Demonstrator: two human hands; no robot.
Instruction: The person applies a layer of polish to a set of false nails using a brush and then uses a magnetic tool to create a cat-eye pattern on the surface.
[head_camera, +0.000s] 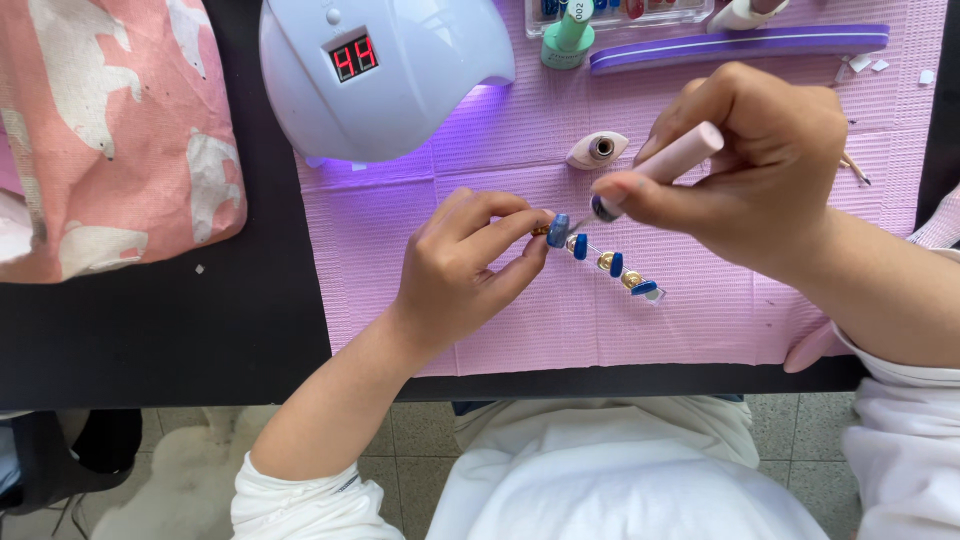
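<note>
Just below the white nail lamp (385, 75), the left hand (465, 265) pinches the blue-tipped nail strip (600, 262) steady while the right hand (755, 165), grip pressed around a pink brush handle (680, 158), paints it.

We're pinching one end of a thin clear display stick carrying blue false nail tips on gold studs (605, 262) with the left hand (462, 262), fingertips right at the first tip. The right hand (755, 165) is gripping a pale pink cylindrical polish-brush handle (672, 162), its dark brush end sitting just above the stick's left end. All of this is happening over a ribbed pink paper mat (500, 320) on a black table (160, 330). A white dome-shaped nail lamp with a red digit display (385, 70) is glowing violet near the mat's top-left corner. A long purple nail file (740, 45) is lying along the top edge. A pink fabric bag with white bear prints (110, 130) is sitting far left.
</note>
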